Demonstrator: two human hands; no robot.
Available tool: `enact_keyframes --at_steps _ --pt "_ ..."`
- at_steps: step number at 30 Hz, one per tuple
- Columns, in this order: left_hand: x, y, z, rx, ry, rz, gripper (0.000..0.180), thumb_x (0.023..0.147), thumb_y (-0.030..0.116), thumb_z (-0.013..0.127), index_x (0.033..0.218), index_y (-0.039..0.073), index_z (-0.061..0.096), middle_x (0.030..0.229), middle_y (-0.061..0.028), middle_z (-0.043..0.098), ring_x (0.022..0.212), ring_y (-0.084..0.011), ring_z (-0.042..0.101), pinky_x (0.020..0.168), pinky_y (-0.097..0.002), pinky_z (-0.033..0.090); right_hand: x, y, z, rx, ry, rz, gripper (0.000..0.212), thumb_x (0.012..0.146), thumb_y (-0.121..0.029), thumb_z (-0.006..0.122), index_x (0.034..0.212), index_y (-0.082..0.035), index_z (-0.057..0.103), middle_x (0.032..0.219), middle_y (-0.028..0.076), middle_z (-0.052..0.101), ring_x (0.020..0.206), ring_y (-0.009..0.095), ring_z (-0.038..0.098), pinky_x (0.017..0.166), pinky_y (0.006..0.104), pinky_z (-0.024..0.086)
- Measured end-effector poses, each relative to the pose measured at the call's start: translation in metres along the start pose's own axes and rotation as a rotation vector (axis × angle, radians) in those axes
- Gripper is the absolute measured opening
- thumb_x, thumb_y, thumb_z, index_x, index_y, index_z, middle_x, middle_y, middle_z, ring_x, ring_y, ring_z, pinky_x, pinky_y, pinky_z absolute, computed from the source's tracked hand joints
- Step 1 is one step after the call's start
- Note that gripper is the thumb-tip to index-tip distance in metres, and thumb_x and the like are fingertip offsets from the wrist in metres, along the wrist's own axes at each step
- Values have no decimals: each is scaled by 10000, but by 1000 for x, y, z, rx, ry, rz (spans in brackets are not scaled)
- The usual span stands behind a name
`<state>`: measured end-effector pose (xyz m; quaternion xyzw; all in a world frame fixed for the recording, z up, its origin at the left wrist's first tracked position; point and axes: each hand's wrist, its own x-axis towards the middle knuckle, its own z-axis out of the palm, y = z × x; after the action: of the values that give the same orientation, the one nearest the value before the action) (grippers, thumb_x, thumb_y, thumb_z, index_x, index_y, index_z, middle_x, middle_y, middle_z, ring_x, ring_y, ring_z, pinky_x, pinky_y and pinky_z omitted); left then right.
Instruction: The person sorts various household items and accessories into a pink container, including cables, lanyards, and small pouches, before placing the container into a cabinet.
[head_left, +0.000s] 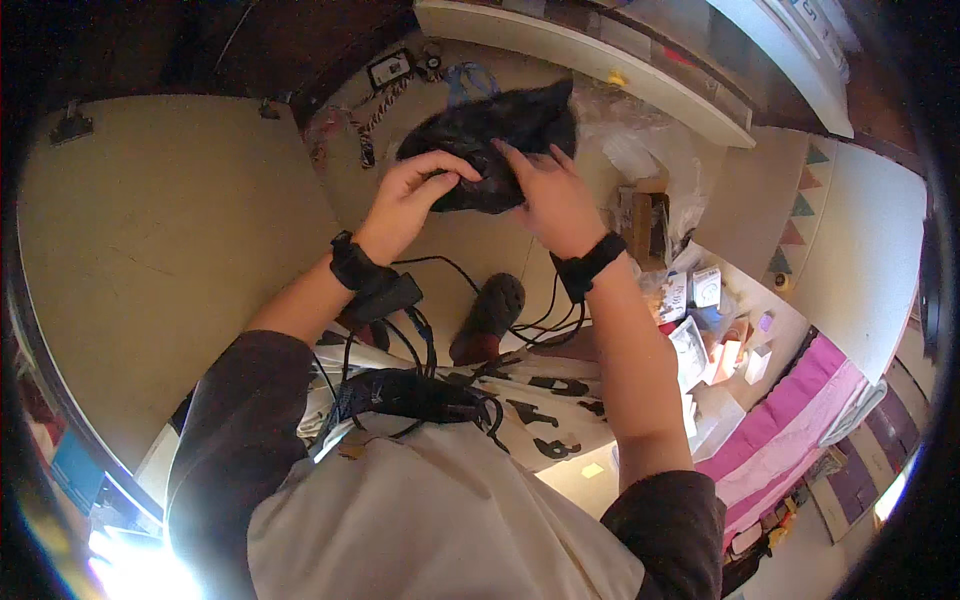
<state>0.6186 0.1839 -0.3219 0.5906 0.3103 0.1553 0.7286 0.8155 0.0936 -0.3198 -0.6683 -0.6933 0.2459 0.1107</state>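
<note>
A crumpled black bag [490,125], apparently thin plastic, hangs in front of me at the upper middle of the head view. My left hand [415,195] pinches its near left side between thumb and fingers. On the near right side my right hand [555,200] grips the bag, with its fingers lying over the black material. The two hands are a short way apart. Whether anything is inside the bag cannot be seen. Each wrist wears a black strap, and dark cables run below the hands.
A dark shoe [497,305] of mine stands on the floor below. Boxes and small packages [705,290] crowd the right side, near a pink cloth [785,410]. Beyond the bag are a pale shelf edge [590,60], clear plastic wrapping and a striped strap [385,110]. A pale panel [160,250] fills the left.
</note>
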Motion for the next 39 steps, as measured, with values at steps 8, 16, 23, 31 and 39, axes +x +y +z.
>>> enact_keyframes --at_steps 8,16,23,31,39 --pt "11 -3 4 141 661 150 757 775 267 697 1360 39 273 1377 -164 293 1294 -266 275 1063 -381 214 8 49 -22 896 251 532 348 845 -267 575 1016 36 577 902 129 629 822 226 581 758 333 448" --pt "8 -9 -4 -576 164 -379 682 817 346 652 1332 17 350 1302 -137 437 1219 -227 400 1014 -362 303 14 11 -40 1785 112 636 332 847 -213 603 1081 16 549 999 91 617 933 169 588 842 296 456" --pt "6 4 -3 -478 181 -390 506 840 279 616 1232 1 459 1193 -108 530 1080 -195 510 923 -319 402 12 19 -21 1158 361 424 538 814 -263 660 1258 -53 441 1158 139 548 978 197 561 846 317 448" --pt "-3 0 2 -400 345 -480 373 774 156 583 1097 -21 532 987 -93 600 933 -174 568 836 -276 444 7 -8 -29 253 195 -182 816 647 -437 752 1321 -120 419 1341 171 407 1210 386 399 981 451 356" --pt "-3 -21 13 -462 222 -448 319 783 129 585 1071 -7 561 970 -65 602 940 -171 561 844 -284 442 -3 -7 -5 361 -54 27 542 687 -132 687 1185 -27 503 945 218 606 895 396 573 765 407 470"
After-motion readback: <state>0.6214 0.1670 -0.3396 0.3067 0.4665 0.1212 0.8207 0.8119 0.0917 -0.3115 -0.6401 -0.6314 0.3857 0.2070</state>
